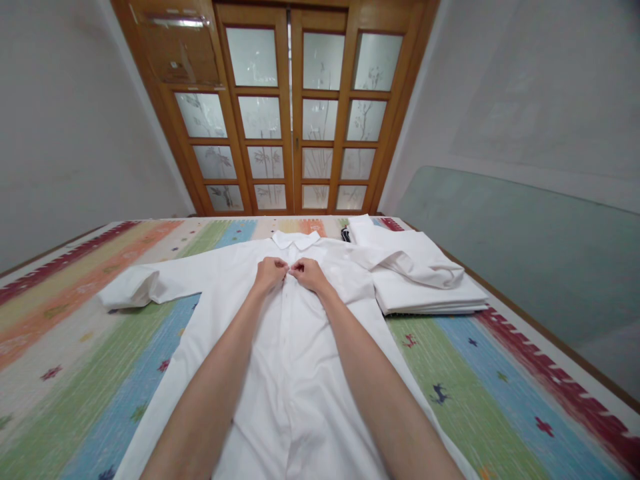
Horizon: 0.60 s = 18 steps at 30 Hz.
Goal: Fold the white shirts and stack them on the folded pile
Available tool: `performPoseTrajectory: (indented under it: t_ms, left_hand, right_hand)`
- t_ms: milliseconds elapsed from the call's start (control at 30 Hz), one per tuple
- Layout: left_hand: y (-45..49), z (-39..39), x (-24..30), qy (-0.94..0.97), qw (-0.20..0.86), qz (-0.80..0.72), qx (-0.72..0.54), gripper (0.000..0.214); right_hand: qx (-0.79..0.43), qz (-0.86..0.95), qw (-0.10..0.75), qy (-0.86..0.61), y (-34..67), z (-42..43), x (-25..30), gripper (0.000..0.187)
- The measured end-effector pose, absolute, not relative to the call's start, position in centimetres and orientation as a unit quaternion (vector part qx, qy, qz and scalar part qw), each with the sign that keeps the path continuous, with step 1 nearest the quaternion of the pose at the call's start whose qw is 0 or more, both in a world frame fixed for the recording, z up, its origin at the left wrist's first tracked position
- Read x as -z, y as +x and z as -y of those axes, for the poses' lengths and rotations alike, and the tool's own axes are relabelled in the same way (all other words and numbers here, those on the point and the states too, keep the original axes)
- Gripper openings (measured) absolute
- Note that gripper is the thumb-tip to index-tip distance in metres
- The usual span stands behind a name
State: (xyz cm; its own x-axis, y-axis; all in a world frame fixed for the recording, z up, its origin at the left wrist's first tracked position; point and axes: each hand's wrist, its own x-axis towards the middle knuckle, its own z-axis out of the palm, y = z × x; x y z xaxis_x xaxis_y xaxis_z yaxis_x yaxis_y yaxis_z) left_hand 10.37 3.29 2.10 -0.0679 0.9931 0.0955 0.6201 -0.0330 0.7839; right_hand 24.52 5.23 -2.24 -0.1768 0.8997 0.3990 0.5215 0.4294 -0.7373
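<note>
1. On the far left, from the hands toward 9 o'clock, a striped cover [75, 320] spreads out
2. The white shirt [280, 373] lies front up on it at the clock's centre, its body running toward 6; one sleeve [177, 275] stretches to 9, its end bunched
3. The left hand [273, 273] pinches the shirt's front edge between thumb and fingertips, below the collar
4. The collar [296, 240] sits at 12, wooden doors [317, 163] farther off that way
5. The right hand [307, 272], just beside the left, pinches the same front edge; any button there is too small to tell
6. A small black item [345, 233] shows at 2
7. At 3, the other sleeve [413, 267] rests over folded white cloth [435, 303]
8. Beyond, also toward 3, a pale green panel [500, 233] runs along the wall [540, 100]
</note>
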Motion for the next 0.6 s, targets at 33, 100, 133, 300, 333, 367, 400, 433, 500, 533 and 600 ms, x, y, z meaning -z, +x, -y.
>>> performPoseTrajectory:
  t_ms: [33, 100, 133, 300, 333, 367, 400, 433, 500, 533, 600]
  left_hand:
    - [10.4, -3.3, -2.3, 0.63, 0.263, -0.643, -0.347, 0.01]
    - [10.4, -3.1, -2.6, 0.633, 0.257, -0.644, -0.344, 0.012]
    - [10.4, -3.1, -2.7, 0.632, 0.256, -0.646, -0.344, 0.013]
    - [10.3, -2.9, -2.7, 0.629, 0.264, -0.642, -0.351, 0.019]
    - [10.3, -2.9, -2.6, 0.629, 0.266, -0.64, -0.353, 0.018]
    - [10.3, -2.9, -2.5, 0.629, 0.267, -0.638, -0.355, 0.018]
    - [10.2, -3.0, -2.4, 0.628, 0.268, -0.638, -0.357, 0.018]
    - [10.2, -3.1, -2.3, 0.626, 0.268, -0.638, -0.359, 0.018]
    - [10.2, -3.3, -1.9, 0.62, 0.266, -0.642, -0.364, 0.017]
    - [10.2, -3.4, -1.8, 0.617, 0.264, -0.644, -0.367, 0.017]
    - [10.3, -3.5, -1.5, 0.613, 0.259, -0.646, -0.373, 0.016]
  right_hand:
    - [-0.223, 0.734, 0.42, -0.485, 24.5, -5.2, 2.3, 0.005]
    - [-0.221, 0.735, 0.419, -0.485, 24.5, -5.2, 2.3, 0.005]
    - [-0.219, 0.735, 0.418, -0.486, 24.5, -5.2, 2.3, 0.005]
    - [-0.206, 0.734, 0.422, -0.49, 24.6, -5.2, 2.3, 0.007]
    - [-0.205, 0.735, 0.424, -0.488, 24.6, -5.2, 2.3, 0.007]
    - [-0.204, 0.736, 0.426, -0.485, 24.6, -5.2, 2.4, 0.006]
    - [-0.206, 0.736, 0.428, -0.483, 24.6, -5.2, 2.4, 0.006]
    - [-0.208, 0.735, 0.43, -0.481, 24.6, -5.2, 2.4, 0.006]
    - [-0.212, 0.731, 0.434, -0.483, 24.6, -5.3, 2.5, 0.007]
    - [-0.214, 0.728, 0.437, -0.484, 24.5, -5.2, 2.5, 0.007]
    - [-0.217, 0.722, 0.442, -0.486, 24.4, -5.2, 2.4, 0.008]
